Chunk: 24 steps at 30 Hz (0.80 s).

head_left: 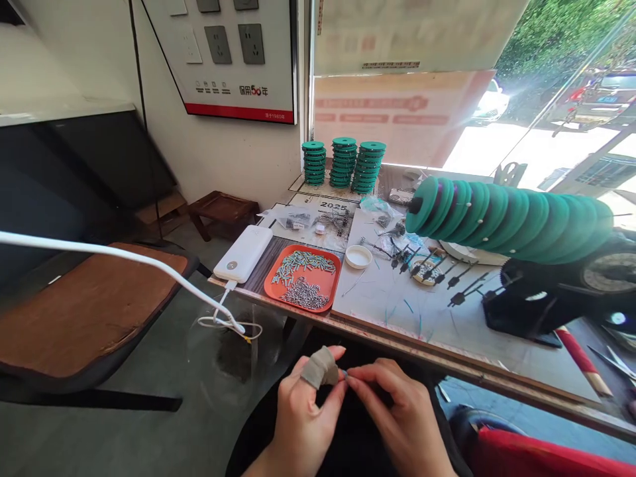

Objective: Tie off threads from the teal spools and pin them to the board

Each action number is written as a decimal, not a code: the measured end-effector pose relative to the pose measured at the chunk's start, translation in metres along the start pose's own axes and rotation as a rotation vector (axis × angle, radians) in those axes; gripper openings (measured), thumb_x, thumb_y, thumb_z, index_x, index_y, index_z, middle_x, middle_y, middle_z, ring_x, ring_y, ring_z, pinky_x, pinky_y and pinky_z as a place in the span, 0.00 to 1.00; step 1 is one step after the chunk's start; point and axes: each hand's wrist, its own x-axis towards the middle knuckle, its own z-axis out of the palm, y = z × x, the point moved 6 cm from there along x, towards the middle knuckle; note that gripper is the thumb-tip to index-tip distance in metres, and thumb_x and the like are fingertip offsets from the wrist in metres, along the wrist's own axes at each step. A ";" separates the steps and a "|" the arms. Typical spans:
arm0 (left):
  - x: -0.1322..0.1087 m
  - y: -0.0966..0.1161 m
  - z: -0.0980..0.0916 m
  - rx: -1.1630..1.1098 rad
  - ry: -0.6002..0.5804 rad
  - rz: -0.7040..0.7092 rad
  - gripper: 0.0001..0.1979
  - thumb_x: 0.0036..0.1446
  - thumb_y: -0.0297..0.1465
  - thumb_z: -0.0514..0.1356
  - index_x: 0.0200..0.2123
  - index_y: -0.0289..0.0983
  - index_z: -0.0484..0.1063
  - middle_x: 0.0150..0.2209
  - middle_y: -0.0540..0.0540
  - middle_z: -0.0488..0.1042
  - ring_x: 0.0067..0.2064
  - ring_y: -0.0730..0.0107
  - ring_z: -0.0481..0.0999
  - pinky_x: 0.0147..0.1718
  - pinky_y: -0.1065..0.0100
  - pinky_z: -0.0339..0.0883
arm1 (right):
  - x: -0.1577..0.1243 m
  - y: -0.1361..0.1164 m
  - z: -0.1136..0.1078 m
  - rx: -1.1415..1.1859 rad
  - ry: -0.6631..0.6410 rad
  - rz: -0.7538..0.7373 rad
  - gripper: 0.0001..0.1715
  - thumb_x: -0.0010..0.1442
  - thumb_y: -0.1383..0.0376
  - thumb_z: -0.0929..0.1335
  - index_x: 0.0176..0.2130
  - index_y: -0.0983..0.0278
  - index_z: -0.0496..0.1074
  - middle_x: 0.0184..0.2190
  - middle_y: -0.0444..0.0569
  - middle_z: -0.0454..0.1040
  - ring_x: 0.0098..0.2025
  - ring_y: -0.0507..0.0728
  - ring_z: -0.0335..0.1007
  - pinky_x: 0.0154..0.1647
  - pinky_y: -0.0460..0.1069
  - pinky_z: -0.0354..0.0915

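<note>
My left hand [309, 404] is closed in a pinch above my lap, with a grey-beige wrap [319, 368] around its index finger. My right hand [392, 404] pinches too, its fingertips meeting those of the left. Between the fingertips is a tiny bluish-grey piece [345, 375], too small to name. Beyond the table edge lies an orange-red tray [272, 289] nearest to my left hand. It holds a heap of small pale green tubes [303, 264] and a pile of small shiny metal pieces [305, 295].
On the table are a white power bank [244, 254] with a cable, a white round lid [358, 257] and loose wire bits. A row of green discs [511, 218] on a black machine rises at right. Stacked green spools [344, 162] stand by the window. Scissors [616, 363] lie far right.
</note>
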 end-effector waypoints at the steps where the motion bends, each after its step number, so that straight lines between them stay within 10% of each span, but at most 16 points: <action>1: 0.000 0.003 0.001 0.015 0.010 0.055 0.17 0.50 0.22 0.58 0.44 0.40 0.67 0.32 0.52 0.77 0.31 0.76 0.76 0.32 0.76 0.70 | 0.000 0.001 -0.001 -0.006 0.000 0.002 0.07 0.56 0.67 0.64 0.28 0.63 0.71 0.22 0.46 0.72 0.25 0.53 0.68 0.25 0.45 0.63; 6: 0.012 0.009 0.004 0.103 -0.043 0.168 0.16 0.52 0.25 0.57 0.46 0.39 0.65 0.32 0.50 0.76 0.33 0.73 0.75 0.36 0.73 0.69 | 0.028 0.007 -0.025 -0.147 -0.023 -0.078 0.08 0.58 0.66 0.62 0.30 0.63 0.70 0.24 0.47 0.72 0.28 0.53 0.68 0.28 0.46 0.62; 15: 0.054 -0.008 0.030 0.607 -0.685 0.303 0.29 0.54 0.23 0.50 0.59 0.42 0.50 0.24 0.50 0.75 0.26 0.66 0.75 0.24 0.69 0.66 | 0.090 0.031 -0.043 -0.308 -0.600 0.081 0.12 0.58 0.66 0.61 0.27 0.64 0.70 0.23 0.43 0.70 0.26 0.51 0.63 0.27 0.44 0.57; 24: 0.044 -0.006 0.049 0.816 -0.804 0.284 0.37 0.49 0.19 0.51 0.61 0.37 0.41 0.22 0.50 0.73 0.22 0.68 0.73 0.19 0.71 0.60 | 0.084 0.043 -0.049 -0.380 -0.597 0.072 0.12 0.59 0.65 0.59 0.29 0.63 0.69 0.24 0.44 0.69 0.27 0.51 0.64 0.29 0.45 0.57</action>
